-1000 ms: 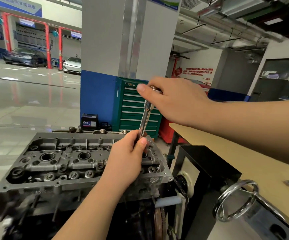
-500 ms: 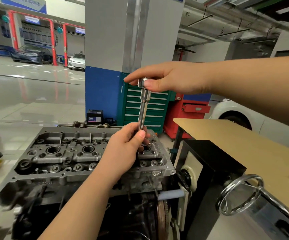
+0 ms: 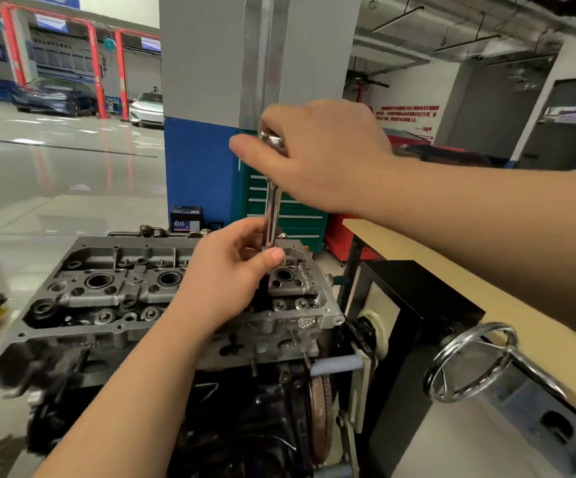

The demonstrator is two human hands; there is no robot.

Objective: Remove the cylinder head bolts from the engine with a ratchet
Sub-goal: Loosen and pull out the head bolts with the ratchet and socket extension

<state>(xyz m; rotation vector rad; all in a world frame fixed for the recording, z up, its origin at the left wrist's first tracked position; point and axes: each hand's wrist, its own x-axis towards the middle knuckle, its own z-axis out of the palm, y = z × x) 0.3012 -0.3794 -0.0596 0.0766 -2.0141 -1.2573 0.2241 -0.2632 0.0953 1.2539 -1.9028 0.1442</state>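
A chrome ratchet [image 3: 272, 205] is held upright over the cylinder head [image 3: 114, 291], gripped at top by the right hand [image 3: 321, 157] and pinched low by the left hand [image 3: 224, 274].

Ratchet [image 3: 273, 205]: polished chrome metal, showing bright glints. Cylinder head [image 3: 114, 291]: dull grey cast metal, looking rough and grimy. Handwheel [image 3: 469, 363]: shiny chromed metal. Surface [image 3: 452, 270]: matt pale wood-look top. Floor [image 3: 55, 174]: glossy, reflecting lights.

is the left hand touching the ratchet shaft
Touching. The head view shows the left hand with thumb and fingers pinched round the ratchet shaft's lower end.
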